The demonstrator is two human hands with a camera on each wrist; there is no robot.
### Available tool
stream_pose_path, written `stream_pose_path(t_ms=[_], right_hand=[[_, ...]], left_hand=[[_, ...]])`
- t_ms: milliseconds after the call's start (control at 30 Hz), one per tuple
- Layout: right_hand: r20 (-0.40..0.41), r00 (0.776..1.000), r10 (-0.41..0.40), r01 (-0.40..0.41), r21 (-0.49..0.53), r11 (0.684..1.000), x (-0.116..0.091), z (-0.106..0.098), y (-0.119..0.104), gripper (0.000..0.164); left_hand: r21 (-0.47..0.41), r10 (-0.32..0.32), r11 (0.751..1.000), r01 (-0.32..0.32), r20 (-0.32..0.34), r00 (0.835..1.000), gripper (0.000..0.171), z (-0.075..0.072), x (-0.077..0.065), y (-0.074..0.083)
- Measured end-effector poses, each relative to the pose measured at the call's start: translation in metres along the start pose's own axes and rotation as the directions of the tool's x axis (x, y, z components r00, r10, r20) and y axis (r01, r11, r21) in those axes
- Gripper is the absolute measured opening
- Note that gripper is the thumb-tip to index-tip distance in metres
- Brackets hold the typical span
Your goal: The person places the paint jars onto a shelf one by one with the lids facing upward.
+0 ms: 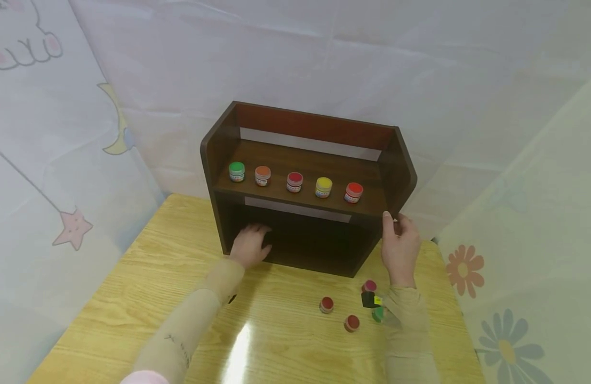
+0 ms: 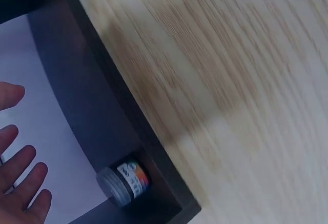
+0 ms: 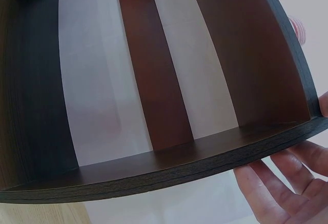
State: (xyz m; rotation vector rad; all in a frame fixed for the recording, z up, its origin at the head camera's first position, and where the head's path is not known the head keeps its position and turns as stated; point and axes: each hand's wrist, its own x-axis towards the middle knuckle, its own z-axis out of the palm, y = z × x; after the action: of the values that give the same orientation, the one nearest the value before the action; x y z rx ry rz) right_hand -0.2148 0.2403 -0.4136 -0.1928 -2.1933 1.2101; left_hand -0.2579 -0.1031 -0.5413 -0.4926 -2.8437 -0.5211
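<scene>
A dark brown two-tier shelf [image 1: 305, 154] stands on the table. My left hand [image 1: 249, 246] reaches into its lower compartment on the left, with fingers spread and holding nothing. Near those fingers in the left wrist view, a small paint jar [image 2: 123, 180] sits in the compartment's corner. My right hand [image 1: 401, 245] grips the shelf's right side panel near the middle board, thumb at the front edge and fingers against the outside. Along the upper board stand a green jar [image 1: 237, 172], an orange jar [image 1: 262, 176], a crimson jar [image 1: 294, 182], a yellow jar [image 1: 323, 187] and a red jar [image 1: 353, 192].
On the wooden table [image 1: 180, 234], right of centre, are two dark red jars, one nearer the shelf [image 1: 326, 304] and one nearer me [image 1: 351, 323]. Beside my right sleeve are a magenta jar [image 1: 369, 286] and a partly hidden green jar [image 1: 377, 314]. Printed white cloth [image 1: 286, 58] hangs behind.
</scene>
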Motion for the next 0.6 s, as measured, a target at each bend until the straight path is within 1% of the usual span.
stream_pose_path(t_ms=[133,267,333,433,533,600], right_hand=[[-0.002,1.000,-0.007,0.007,0.004,1.000,0.000,0.000,0.000,0.046],[0.004,1.000,0.000,0.000,0.003,1.000,0.000,0.000,0.000,0.047],[0.004,1.000,0.003,-0.003,-0.003,1.000,0.000,-0.001,-0.001,0.048],[0.003,1.000,0.005,-0.005,-0.008,1.000,-0.001,-0.001,-0.002,0.047],[0.003,1.000,0.003,-0.003,-0.010,1.000,-0.001,0.000,-0.002,0.047],[0.004,1.000,0.001,-0.001,-0.012,1.000,-0.001,0.000,-0.002,0.047]], left_hand=[[-0.075,-0.012,0.997,0.010,-0.021,1.000,0.044,0.000,-0.004,0.002],[-0.144,-0.010,0.990,0.002,-0.058,0.998,0.040,-0.008,-0.007,0.006],[-0.166,0.009,0.986,-0.022,-0.077,0.997,0.038,-0.012,-0.009,0.010],[-0.191,0.063,0.978,-0.082,-0.100,0.993,0.036,-0.017,-0.011,0.018],[-0.210,0.116,0.968,-0.137,-0.110,0.987,0.035,-0.019,-0.013,0.029],[-0.236,0.144,0.957,-0.170,-0.122,0.982,0.035,-0.021,-0.015,0.038]])
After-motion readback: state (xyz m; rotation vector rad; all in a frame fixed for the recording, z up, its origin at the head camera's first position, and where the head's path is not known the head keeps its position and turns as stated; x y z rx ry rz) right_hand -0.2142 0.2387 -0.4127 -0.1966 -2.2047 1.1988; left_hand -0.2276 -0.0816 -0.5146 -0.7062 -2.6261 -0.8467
